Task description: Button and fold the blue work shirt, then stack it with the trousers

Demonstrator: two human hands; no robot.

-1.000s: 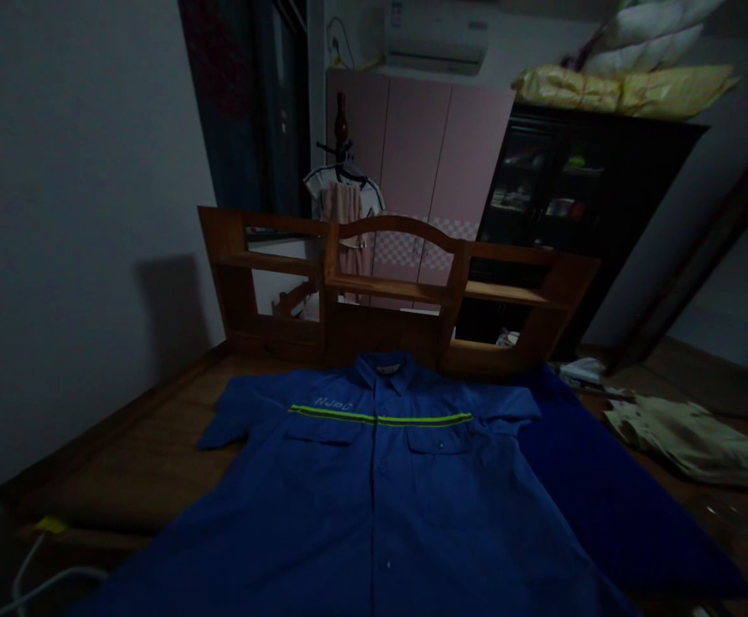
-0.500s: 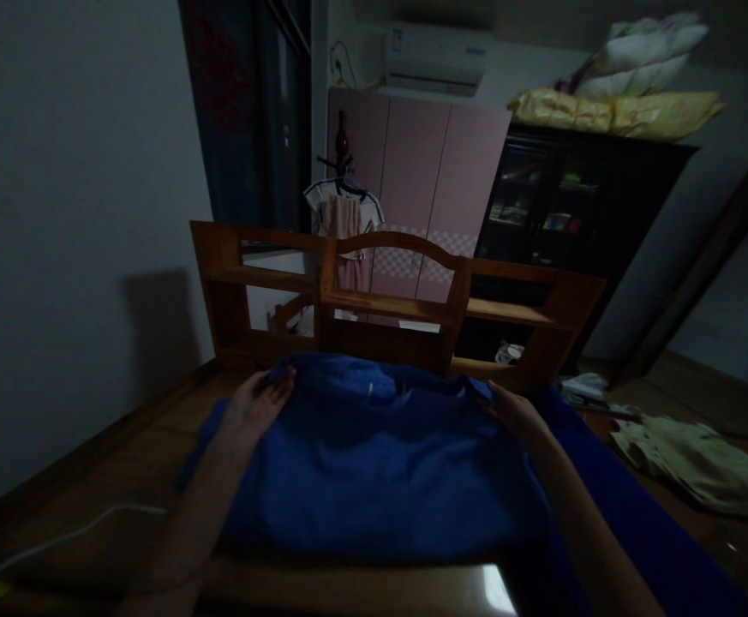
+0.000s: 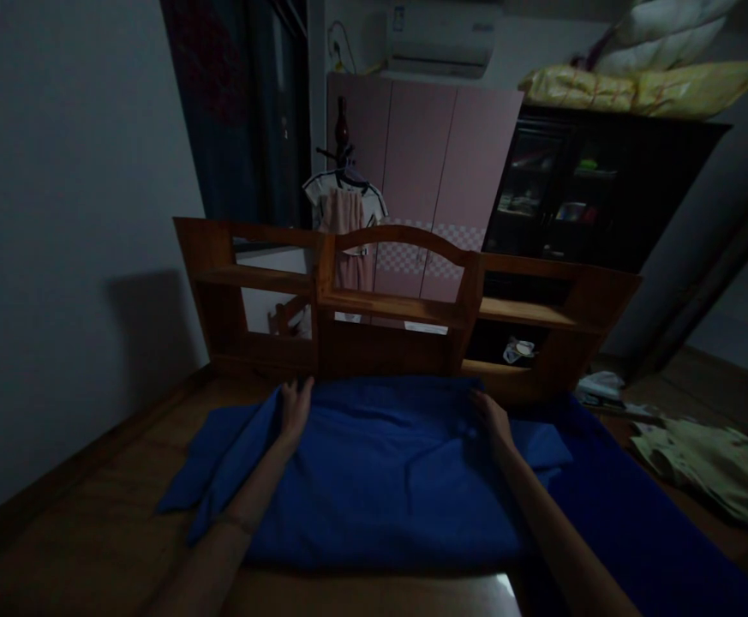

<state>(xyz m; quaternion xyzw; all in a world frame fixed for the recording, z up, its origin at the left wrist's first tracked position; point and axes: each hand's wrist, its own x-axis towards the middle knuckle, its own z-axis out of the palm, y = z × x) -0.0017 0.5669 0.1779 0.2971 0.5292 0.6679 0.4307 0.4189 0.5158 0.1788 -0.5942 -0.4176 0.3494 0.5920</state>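
Observation:
A blue work shirt [image 3: 379,463] lies folded in half on a wooden bed platform [image 3: 91,531], its lower part brought up over the collar end. My left hand [image 3: 296,410] rests flat on the shirt's far left corner, fingers stretched toward the headboard. My right hand [image 3: 493,420] lies flat on the far right corner, fingers extended. A short sleeve [image 3: 219,467] sticks out at the left, another sleeve [image 3: 541,446] at the right. Nothing is gripped in either hand.
A wooden headboard with shelves [image 3: 399,300] stands right behind the shirt. More blue cloth [image 3: 637,531] spreads at the right, with a beige garment [image 3: 714,463] beyond it. A pink wardrobe [image 3: 425,171], a dark cabinet [image 3: 598,188] and a wall at the left enclose the dim room.
The shirt lay spread open with its reflective stripe showing; its lower half has since been folded up over the chest. Both hands moved forward and now press flat on the far corners.

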